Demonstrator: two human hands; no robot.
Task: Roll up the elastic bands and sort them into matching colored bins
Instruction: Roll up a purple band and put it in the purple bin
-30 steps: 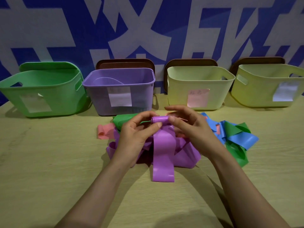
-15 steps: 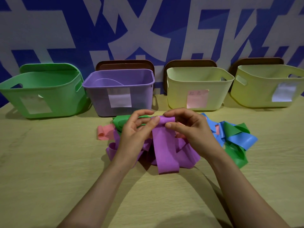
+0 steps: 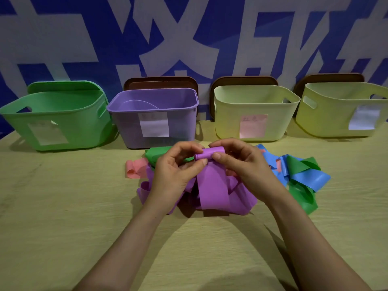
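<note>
A purple elastic band [image 3: 212, 185] is partly rolled into a small tube at its top end, with its loose tail hanging down to the table. My left hand [image 3: 176, 169] pinches the tube's left end and my right hand [image 3: 241, 164] pinches its right end. More purple bands [image 3: 241, 198] lie heaped under my hands. A green band [image 3: 157, 153] and a pink band [image 3: 135, 169] lie to the left of the heap, and blue and green bands [image 3: 304, 175] to the right. Behind them stand a green bin [image 3: 56, 116] and a purple bin [image 3: 155, 116].
Two pale yellow bins stand at the back, one with a pink label [image 3: 254, 114] and one with a white label [image 3: 344, 112]. Brown lids [image 3: 161, 82] lean against the blue and white wall behind the bins. The wooden table [image 3: 63, 206] stretches toward me.
The rolled tube has grown thicker and the purple band's hanging tail has become shorter, its lower end drawn up toward my hands. Both hands have stayed in place above the heap.
</note>
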